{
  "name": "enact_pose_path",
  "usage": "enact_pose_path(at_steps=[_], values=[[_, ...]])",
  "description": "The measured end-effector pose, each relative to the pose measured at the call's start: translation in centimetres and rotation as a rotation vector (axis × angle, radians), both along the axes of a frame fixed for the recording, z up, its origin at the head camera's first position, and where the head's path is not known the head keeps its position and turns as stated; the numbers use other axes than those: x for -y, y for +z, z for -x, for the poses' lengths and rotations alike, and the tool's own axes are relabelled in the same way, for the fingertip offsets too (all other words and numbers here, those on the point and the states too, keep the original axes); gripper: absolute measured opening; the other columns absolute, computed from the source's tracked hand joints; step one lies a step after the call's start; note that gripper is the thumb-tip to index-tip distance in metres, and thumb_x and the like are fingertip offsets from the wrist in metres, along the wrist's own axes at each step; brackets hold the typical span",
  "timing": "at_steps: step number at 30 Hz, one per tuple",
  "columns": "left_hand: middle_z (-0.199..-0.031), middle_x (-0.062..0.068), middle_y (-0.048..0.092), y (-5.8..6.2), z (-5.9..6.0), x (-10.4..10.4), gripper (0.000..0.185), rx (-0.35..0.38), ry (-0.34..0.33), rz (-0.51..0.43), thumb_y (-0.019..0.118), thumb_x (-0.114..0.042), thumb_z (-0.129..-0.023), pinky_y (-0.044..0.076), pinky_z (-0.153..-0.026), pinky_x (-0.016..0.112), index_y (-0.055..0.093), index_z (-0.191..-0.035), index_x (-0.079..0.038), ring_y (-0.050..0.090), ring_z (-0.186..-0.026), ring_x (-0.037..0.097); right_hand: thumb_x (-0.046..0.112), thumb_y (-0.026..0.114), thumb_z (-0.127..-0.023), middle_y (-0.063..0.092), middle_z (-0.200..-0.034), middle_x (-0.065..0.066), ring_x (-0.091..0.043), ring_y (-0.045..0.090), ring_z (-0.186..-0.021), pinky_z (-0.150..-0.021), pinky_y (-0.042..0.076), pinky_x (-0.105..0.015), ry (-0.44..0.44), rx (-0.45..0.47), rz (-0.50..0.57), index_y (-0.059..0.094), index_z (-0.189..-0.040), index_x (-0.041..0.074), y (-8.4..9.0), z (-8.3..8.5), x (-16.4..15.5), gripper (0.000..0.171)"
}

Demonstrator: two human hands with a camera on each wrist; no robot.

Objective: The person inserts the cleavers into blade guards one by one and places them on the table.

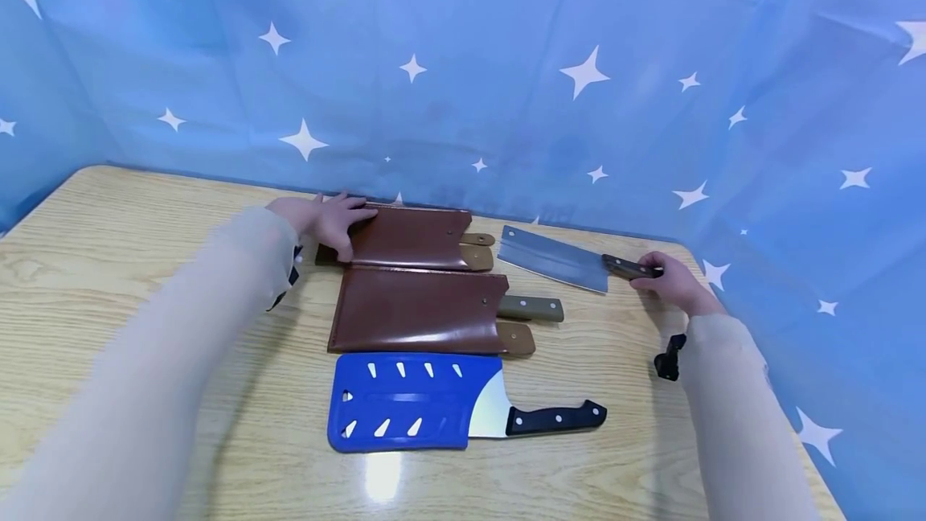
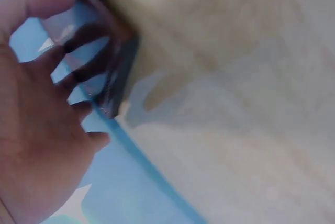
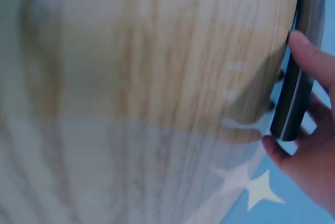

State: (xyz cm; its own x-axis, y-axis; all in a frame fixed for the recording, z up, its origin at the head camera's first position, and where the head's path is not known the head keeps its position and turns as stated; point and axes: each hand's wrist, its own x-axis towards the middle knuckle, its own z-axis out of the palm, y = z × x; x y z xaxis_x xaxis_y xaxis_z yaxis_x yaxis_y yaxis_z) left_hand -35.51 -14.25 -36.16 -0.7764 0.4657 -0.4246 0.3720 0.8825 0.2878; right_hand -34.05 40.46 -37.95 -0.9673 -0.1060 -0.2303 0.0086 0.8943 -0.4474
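the bare cleaver [image 1: 555,259] lies flat near the far right corner of the table [image 1: 116,264], blade pointing left toward the far sheath [image 1: 408,237], its dark handle [image 1: 631,267] toward the right edge. the right hand [image 1: 676,280] has its fingers curled round the end of that handle; in the right wrist view the fingers [image 3: 314,59] wrap the dark handle [image 3: 298,72] from both sides. the left hand [image 1: 325,219] rests on the closed left end of the far sheath, thumb hooked over its near edge and fingers laid across the top, pinning it against the table; the left wrist view is too blurred to add more.

to do this well, i judge the grip should sit fuller on the handle, not just its tip, so the heavy blade does not swing. keep the blade flat and low, line its edge with the sheath's open right end where the tan strap [image 1: 477,249] sticks out, and keep the left fingers back from that mouth while holding the sheath steady.

nearer lies a second brown sheath [image 1: 415,312] with a grey-green handle [image 1: 531,309] poking out to the right, touching the far one. nearest the front edge lies a cleaver in a blue guard [image 1: 405,402] with a black handle [image 1: 555,418].

the table is pale wood-grain laminate with a glare spot near the front. blue cloth with white stars [image 1: 586,71] hangs behind and at both sides.
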Motion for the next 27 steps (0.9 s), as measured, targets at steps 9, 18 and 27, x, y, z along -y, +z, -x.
enact_pose_path(at_steps=[9,18,27], values=[[-0.154,0.025,-0.01,1.1,-0.3,0.1,0.116,0.063,-0.035,0.15,0.079,-0.025,-0.066,0.023,-0.107,0.059,0.002,-0.152,-0.011,-0.005,-0.141,0.046,0.031,0.064,-0.089,0.048,-0.115,-0.02,-0.022,0.045,-0.09,-0.074,0.04,-0.031,-0.014,0.022,0.062,0.047,-0.123,-0.002,0.0,-1.1,-0.9,0.051],[-0.152,0.03,-0.001,0.7,-0.1,1.1,0.126,0.008,-0.063,0.049,0.084,-0.046,-0.061,0.017,-0.107,0.064,0.005,-0.151,-0.008,0.0,-0.138,0.052,0.04,0.061,-0.089,0.039,-0.136,-0.025,-0.025,0.044,-0.109,-0.086,0.041,-0.037,-0.063,0.082,0.126,0.038,-0.138,-0.002,0.6,-2.5,-1.4,0.069],[-0.148,0.03,0.007,0.1,-0.3,1.3,0.114,0.015,-0.001,-0.066,0.081,-0.03,-0.063,0.027,-0.101,0.061,0.011,-0.151,-0.008,0.011,-0.134,0.048,0.038,0.062,-0.088,0.05,-0.108,0.007,-0.003,0.053,-0.087,-0.079,0.05,-0.025,-0.137,0.063,0.301,0.042,-0.134,-0.001,1.3,-3.0,-1.6,0.064]])
